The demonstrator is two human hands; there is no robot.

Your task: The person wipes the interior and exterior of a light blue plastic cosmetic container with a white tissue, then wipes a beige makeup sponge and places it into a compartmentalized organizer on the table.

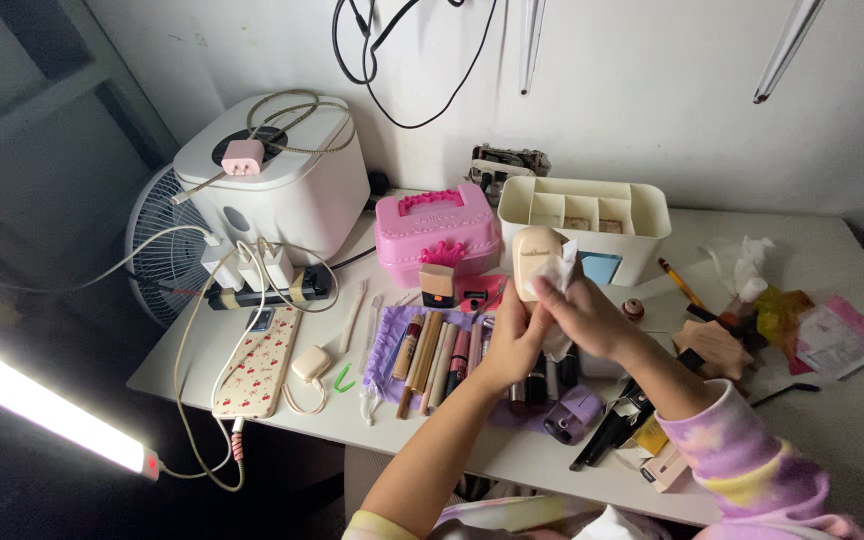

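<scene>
The left hand point(514, 335) grips a beige compact point(535, 256) from below; the right hand point(584, 312) presses a white tissue point(558, 268) onto it, fingers closed. The tissue hides part of the compact; the 2 hands cover items on the purple cloth point(388, 352).

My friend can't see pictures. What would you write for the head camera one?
Two hands over a cluttered white table: the left hand holds a beige oval case upright while the right hand presses a white tissue against it. Makeup sticks lie below on purple cloth.

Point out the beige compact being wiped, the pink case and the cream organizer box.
beige compact point(534, 256), head view, on its upper front face.
pink case point(436, 232), head view, middle of its lid.
cream organizer box point(642, 248), head view, on its front wall.
</scene>
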